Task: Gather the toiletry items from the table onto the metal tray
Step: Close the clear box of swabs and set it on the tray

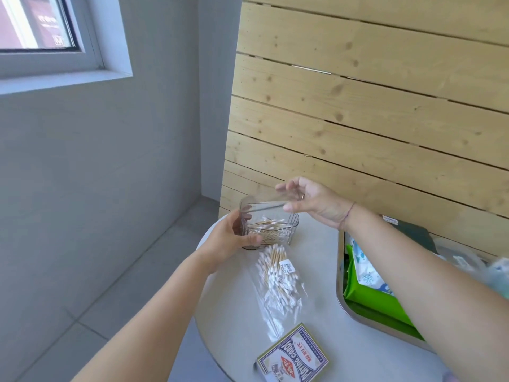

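A clear plastic box (pixel 278 230) with cotton swabs inside stands at the far left of the round white table (pixel 234 312). My left hand (pixel 234 238) grips its left side. My right hand (pixel 311 201) holds the box's clear lid (pixel 264 204) just above the opening, tilted. A clear bag of cotton swabs (pixel 278 274) lies on the table just in front of the box. The metal tray (pixel 341 296) sits at the right and holds a green wet-wipe pack (pixel 369 285), partly hidden by my right forearm.
A box of playing cards (pixel 293 357) lies at the table's near edge. A dark green item (pixel 413 232) and blurred packets (pixel 468 260) lie behind the tray. A wooden slat wall (pixel 371 106) stands right behind the table. Grey floor lies to the left.
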The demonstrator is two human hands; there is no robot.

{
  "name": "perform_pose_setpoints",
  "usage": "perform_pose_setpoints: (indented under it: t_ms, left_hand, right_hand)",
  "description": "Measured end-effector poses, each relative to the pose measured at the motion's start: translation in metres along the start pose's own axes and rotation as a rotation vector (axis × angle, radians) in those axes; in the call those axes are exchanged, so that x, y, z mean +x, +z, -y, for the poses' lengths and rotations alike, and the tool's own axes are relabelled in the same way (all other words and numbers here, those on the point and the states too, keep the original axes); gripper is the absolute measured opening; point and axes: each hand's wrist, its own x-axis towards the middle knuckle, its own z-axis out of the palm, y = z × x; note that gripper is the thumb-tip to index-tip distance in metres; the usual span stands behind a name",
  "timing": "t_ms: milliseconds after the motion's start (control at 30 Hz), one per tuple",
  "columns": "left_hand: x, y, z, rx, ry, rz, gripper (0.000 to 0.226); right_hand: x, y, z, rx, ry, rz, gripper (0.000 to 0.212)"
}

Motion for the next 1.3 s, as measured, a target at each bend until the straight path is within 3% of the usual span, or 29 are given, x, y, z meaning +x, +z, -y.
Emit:
perform_pose_setpoints:
  t_ms: [67, 200, 300, 633, 1000, 1167, 1300]
  left_hand:
    - [-0.001, -0.002, -0.001, -0.015, 0.004, 0.036, 0.066]
    - [0.002, -0.004, -0.001, 0.016, 0.012, 0.032, 0.106]
    - [0.002, -0.005, -0.003, 0.039, 0.014, 0.045, 0.103]
    - [0.002, -0.005, -0.009, -0.003, 0.045, 0.109, 0.081]
    - [0.002, -0.004, -0.015, 0.012, 0.045, 0.101, 0.093]
    - [0.001, -0.004, -0.026, 0.009, 0.070, 0.075, 0.068]
    - [0.002, -0.009, -0.024, 0.130, 0.083, 0.120, 0.073]
  right_hand:
    - [-0.002, -0.004, -0.011, -0.109, 0.032, 0.055, 0.046]
    - [-0.003, -0.007, -0.015, -0.235, 0.066, 0.103, 0.072]
    - [-0.003, -0.007, -0.010, -0.318, 0.092, 0.148, 0.085]
    - [-0.002, -0.010, 0.004, -0.425, 0.131, 0.202, 0.077]
    - [0.000, 0.000, 0.016, -0.633, 0.174, 0.199, 0.083]
    - [0.004, 0.001, 0.023, -0.703, 0.204, 0.239, 0.084]
    - [-0.001, -0.001, 0.020, -0.633, 0.223, 0.253, 0.080]
